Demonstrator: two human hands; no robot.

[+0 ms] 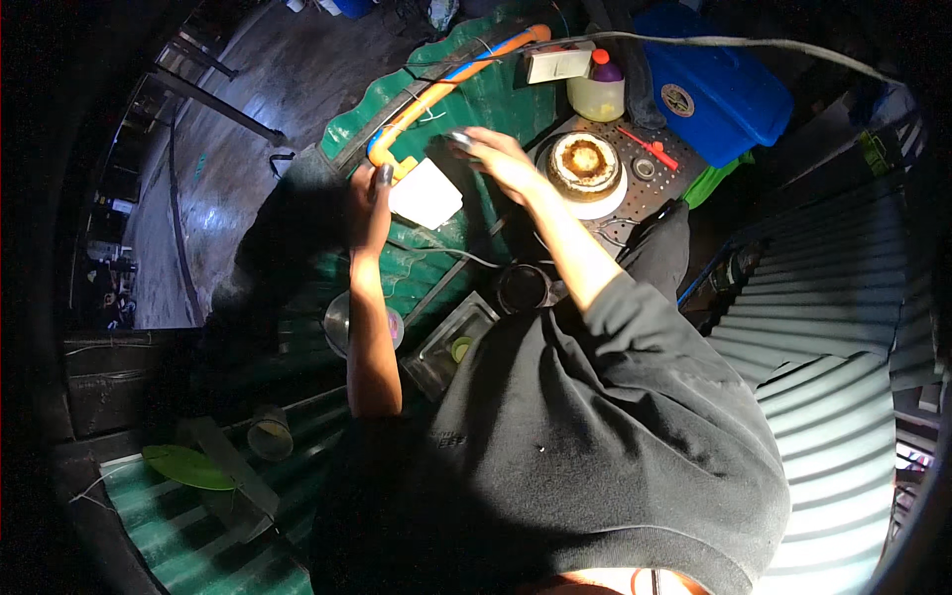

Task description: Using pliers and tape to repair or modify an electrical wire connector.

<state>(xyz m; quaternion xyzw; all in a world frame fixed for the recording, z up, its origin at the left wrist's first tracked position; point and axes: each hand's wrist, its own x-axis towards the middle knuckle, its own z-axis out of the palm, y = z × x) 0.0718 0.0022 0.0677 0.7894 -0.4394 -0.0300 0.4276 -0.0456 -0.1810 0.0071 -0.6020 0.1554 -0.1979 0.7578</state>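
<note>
My left hand [371, 213] is closed at the left edge of a white, square-cornered box [426, 194], its thumb up beside the box and its other fingers mostly hidden. Right above the box ends the bent elbow of an orange pipe [428, 99] with blue stretches. To the right, my right hand [501, 164] hangs apart from the box with its fingers drawn together. Something dark and shiny shows at those fingertips, too small to name. Green corrugated sheet [347, 129] stands behind both hands.
Right of my right hand, a perforated board bears a round brown-and-white pot [583, 167], a red tool [650, 149] and a pale jug [597, 97]. A blue bin [714, 89] stands beyond. A cable [734, 42] crosses above. Nearer lie a metal tray [451, 342] and clear bowl [339, 322].
</note>
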